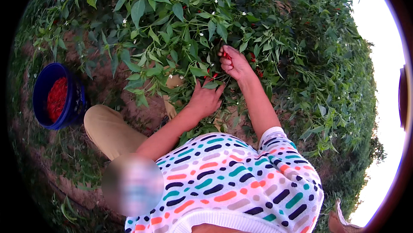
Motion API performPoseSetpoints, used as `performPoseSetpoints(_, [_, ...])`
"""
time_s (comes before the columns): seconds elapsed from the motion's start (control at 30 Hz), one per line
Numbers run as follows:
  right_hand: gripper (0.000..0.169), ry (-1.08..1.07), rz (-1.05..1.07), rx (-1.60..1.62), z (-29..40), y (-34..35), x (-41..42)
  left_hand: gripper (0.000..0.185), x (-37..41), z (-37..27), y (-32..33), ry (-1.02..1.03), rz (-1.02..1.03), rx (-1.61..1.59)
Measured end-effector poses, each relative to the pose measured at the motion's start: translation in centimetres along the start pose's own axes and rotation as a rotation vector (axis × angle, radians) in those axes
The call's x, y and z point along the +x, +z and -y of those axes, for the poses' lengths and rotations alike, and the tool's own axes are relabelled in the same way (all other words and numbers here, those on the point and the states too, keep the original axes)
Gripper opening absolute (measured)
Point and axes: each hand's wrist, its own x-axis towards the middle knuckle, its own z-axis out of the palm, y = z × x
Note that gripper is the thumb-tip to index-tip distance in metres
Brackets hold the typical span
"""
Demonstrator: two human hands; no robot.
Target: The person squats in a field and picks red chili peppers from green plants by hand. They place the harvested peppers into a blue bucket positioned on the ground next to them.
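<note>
Green chili pepper plants (193, 33) with small white flowers and red chilies fill the space before me. My right hand (233, 62) is curled around several red chilies (227, 56) at the edge of the foliage. Lower and to the left, my left hand (206, 99) reaches into the leaves with its fingers spread; red chilies (213, 76) lie right by its fingertips, and whether it touches them I cannot tell. A blue plastic bucket (74, 104) partly filled with red chilies (57, 99) is at the far left, beyond my bent knee.
My leg in tan trousers (113, 129) is between the bucket and my left forearm. Bare reddish soil (142, 107) shows under the plants. Dense pepper foliage (326, 71) continues along the right. Low weeds (69, 155) grow at the lower left.
</note>
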Motion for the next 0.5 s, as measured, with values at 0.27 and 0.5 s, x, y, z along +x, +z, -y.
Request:
performPoseSetpoints(0.27, [0.015, -0.832, -0.430, -1.222, -1.7, -5.8, 7.2, 0.061, 0.2, -0.1, 0.5, 0.057, -0.073, 0.039])
performPoseSetpoints(0.5, [0.029, -0.954, -0.299, -1.610, -1.2, -2.0, 7.0, 0.061, 0.0, 0.3, 0.7, 0.023, -0.105, 0.030])
